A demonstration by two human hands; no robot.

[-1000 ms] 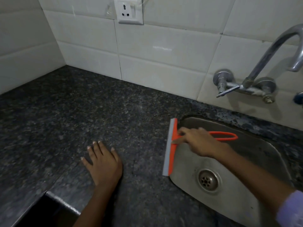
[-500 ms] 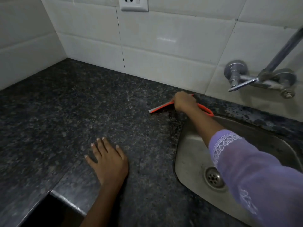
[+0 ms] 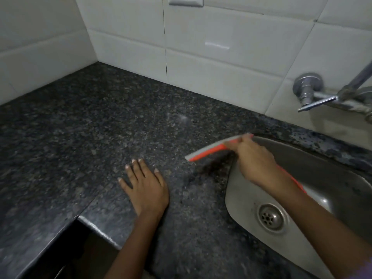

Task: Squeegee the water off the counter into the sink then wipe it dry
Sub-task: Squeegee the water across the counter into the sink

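My right hand (image 3: pixel 255 164) grips an orange squeegee (image 3: pixel 209 151) with a grey rubber blade. The blade lies across the dark speckled granite counter (image 3: pixel 100 127) at the far left corner of the steel sink (image 3: pixel 330 170), slanted and blurred. Its orange handle runs under my wrist over the sink bowl. My left hand (image 3: pixel 144 186) rests flat on the counter, fingers spread, left of the sink. The drain (image 3: pixel 270 217) shows at the sink's bottom.
A chrome wall tap (image 3: pixel 314 97) juts out above the sink's far right. White tiled walls (image 3: pixel 201 57) meet in a corner at the back left, with a socket plate (image 3: pixel 185 1) at the top. The counter's front edge (image 3: pixel 96 230) steps inward at lower left.
My right hand first carried the squeegee from the sink's left rim back towards the wall, then drew it forward to the sink's far left corner. The left hand stayed flat.
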